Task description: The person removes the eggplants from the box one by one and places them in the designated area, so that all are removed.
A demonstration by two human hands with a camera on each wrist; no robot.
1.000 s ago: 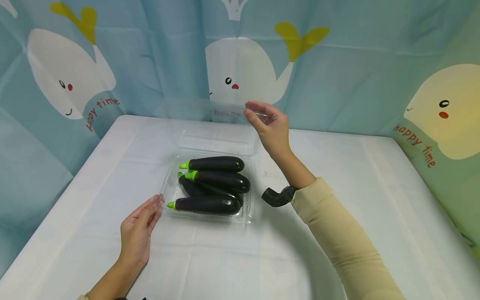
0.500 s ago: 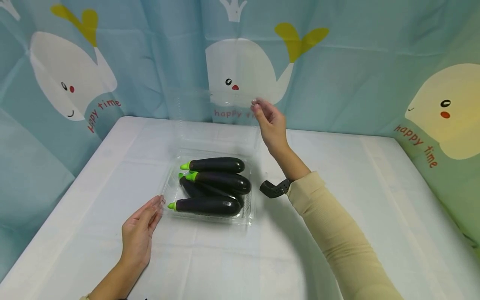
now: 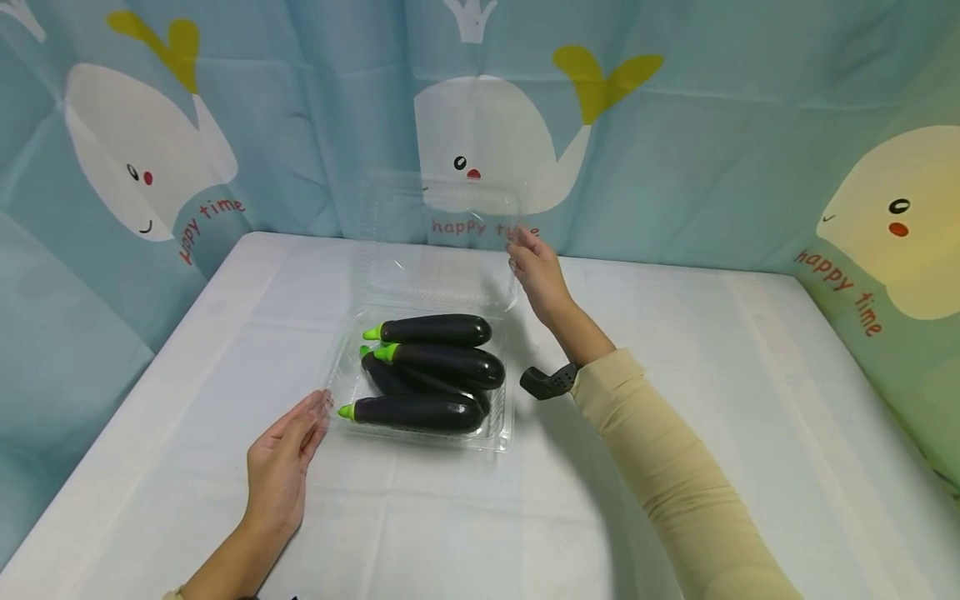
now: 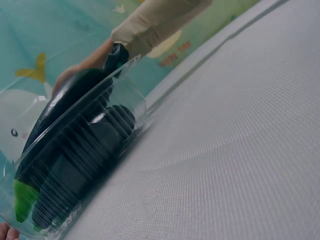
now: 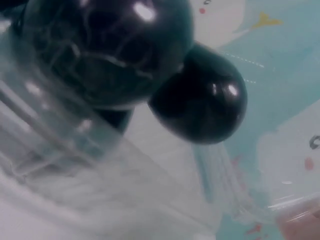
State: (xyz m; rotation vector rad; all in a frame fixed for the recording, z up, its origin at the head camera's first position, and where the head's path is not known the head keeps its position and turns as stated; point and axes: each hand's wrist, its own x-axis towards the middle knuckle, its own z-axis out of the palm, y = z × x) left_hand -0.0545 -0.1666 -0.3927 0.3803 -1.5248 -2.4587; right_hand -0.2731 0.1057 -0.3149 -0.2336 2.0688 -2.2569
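A clear plastic clamshell container [image 3: 504, 435] sits on the table, with several dark purple eggplants [image 3: 420, 412] with green stem ends in its base. Its clear lid [image 3: 442, 275] stands raised at the back, behind the eggplants. My left hand [image 3: 277, 471] pinches the base's front left corner; in the left wrist view only its fingertips [image 4: 7, 232] show at the lower left. My right hand [image 3: 542, 275] holds the lid's right edge, with the fingertips partly seen through the plastic. In the right wrist view, rounded eggplant ends [image 5: 205, 97] fill the upper part.
A white cloth covers the table [image 3: 675, 333]. Behind it hangs a light blue curtain [image 3: 315, 108] printed with white whales, close to the raised lid. A black wrist camera [image 3: 550, 382] on the right arm juts out beside the container's right side.
The lid has swung farther back, away from the eggplants. My right hand rose slightly with it, then slid down its right edge. The left hand stays at the same corner.
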